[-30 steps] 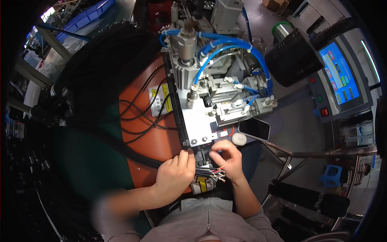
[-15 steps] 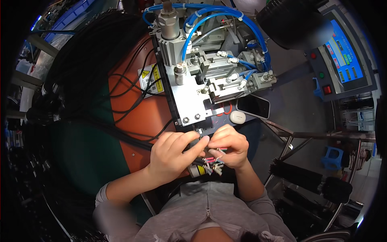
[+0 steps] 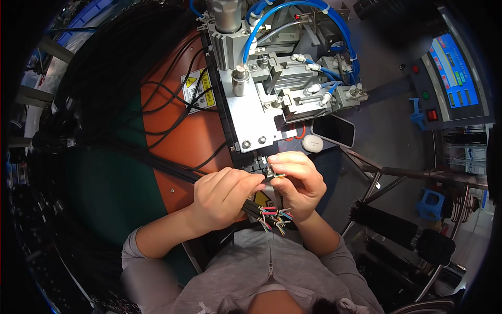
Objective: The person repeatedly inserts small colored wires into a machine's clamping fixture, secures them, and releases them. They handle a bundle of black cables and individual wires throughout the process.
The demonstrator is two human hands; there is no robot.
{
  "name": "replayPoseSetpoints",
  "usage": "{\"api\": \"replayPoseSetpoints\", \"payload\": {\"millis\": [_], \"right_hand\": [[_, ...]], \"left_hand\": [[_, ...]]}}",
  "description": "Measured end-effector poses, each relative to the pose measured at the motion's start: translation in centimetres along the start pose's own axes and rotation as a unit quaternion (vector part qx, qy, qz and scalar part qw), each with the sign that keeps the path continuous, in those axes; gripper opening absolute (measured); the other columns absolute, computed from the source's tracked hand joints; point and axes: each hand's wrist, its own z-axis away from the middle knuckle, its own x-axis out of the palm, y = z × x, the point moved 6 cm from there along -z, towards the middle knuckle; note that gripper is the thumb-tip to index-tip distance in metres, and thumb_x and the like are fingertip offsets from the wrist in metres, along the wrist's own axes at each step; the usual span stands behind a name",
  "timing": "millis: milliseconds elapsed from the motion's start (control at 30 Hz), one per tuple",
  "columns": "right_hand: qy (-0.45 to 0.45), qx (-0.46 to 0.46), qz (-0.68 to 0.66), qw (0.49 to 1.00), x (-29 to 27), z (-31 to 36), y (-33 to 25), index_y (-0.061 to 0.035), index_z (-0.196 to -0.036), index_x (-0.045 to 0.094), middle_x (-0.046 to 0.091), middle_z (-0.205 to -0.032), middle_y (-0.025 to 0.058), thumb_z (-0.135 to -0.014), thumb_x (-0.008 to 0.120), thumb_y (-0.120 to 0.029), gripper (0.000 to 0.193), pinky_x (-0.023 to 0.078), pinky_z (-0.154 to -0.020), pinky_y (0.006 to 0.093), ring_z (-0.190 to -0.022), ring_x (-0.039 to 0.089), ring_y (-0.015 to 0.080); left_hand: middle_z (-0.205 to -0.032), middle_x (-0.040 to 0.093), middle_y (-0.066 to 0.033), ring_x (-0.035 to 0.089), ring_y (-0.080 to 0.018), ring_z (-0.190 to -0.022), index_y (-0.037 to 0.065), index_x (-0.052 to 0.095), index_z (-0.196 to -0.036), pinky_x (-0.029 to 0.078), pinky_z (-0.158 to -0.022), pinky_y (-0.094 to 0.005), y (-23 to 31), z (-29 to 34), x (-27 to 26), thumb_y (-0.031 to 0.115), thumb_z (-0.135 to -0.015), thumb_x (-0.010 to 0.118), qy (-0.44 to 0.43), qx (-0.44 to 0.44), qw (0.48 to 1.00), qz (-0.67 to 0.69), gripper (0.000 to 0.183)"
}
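My left hand (image 3: pixel 222 196) is closed around a bundle of black cables (image 3: pixel 252 208). Their stripped ends fan out below it, showing thin red, white and other coloured wires (image 3: pixel 272 213). At the front edge of the metal machine (image 3: pixel 256 120), my right hand (image 3: pixel 299 182) pinches the thin coloured wires (image 3: pixel 280 176) of one cable end between thumb and fingers. That cable end lies beside a small dark fixture (image 3: pixel 257 166) at the machine's lower corner. The fingertips of both hands are close together and partly hide what they hold.
Black cables run left over an orange and green surface (image 3: pixel 180 136) to a large dark cable heap (image 3: pixel 104 78). Right of the machine lie a phone (image 3: pixel 333 130) and a small white case (image 3: pixel 312 143). A control screen (image 3: pixel 455 73) stands at far right, above a blue stool (image 3: pixel 430 204).
My right hand has risen toward the machine's small fixture, with wires in its fingers. The other cable ends now hang separately below my left hand. The whole view has shifted slightly.
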Motion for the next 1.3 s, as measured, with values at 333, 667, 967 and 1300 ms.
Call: {"api": "replayPoseSetpoints", "payload": {"millis": [333, 667, 967, 1300], "right_hand": [[0.004, 0.091, 0.03, 0.995, -0.4, -0.4, 0.8, -0.0001, -0.078, 0.064, 0.062, -0.081, 0.0094, -0.071, 0.075, 0.002, 0.013, 0.046, -0.068, 0.0282, -0.077, 0.059, 0.0183], [-0.109, 0.291, -0.02, 0.95, -1.8, 1.0, 3.0, 0.0017, -0.085, 0.057, 0.057, -0.087, 0.0072, -0.083, 0.063, -0.003, 0.007, 0.043, -0.071, 0.0251, -0.078, 0.054, 0.0138], [-0.073, 0.113, 0.242, 0.961, -1.1, 0.1, 2.0, 0.0018, -0.076, 0.061, 0.061, -0.072, 0.0088, -0.074, 0.071, 0.0, 0.01, 0.047, -0.065, 0.0273, -0.071, 0.058, 0.0188], [-0.106, 0.386, -0.14, 0.906, -1.9, 1.5, 5.2, 0.0009, -0.084, 0.058, 0.058, -0.082, 0.0003, -0.085, 0.064, -0.006, 0.009, 0.042, -0.066, 0.0219, -0.073, 0.052, 0.0064]], "left_hand": [[-0.074, 0.052, -0.0016, 0.051, -0.0125, -0.058, 0.005, 0.061, -0.084, 0.038, -0.043, -0.0239, -0.3, 0.6, 1.3, 0.012, -0.071, 0.067, -0.054, -0.012, 0.998, -0.019, 0.016], [-0.07, 0.05, 0.0011, 0.049, -0.0089, -0.057, 0.002, 0.067, -0.1, 0.034, -0.042, -0.0204, 0.2, 1.2, 1.4, 0.008, -0.069, 0.064, -0.061, 0.06, 0.987, -0.137, 0.031], [-0.077, 0.057, -0.0012, 0.05, -0.0092, -0.058, 0.005, 0.068, -0.106, 0.036, -0.044, -0.0216, 0.4, 1.6, 2.0, 0.002, -0.072, 0.065, -0.114, 0.036, 0.983, -0.139, 0.034], [-0.077, 0.056, -0.0008, 0.048, -0.0088, -0.056, 0.008, 0.069, -0.105, 0.036, -0.043, -0.0213, 0.6, 1.4, 1.7, 0.004, -0.071, 0.066, -0.059, 0.056, 0.987, -0.139, 0.034]]}}
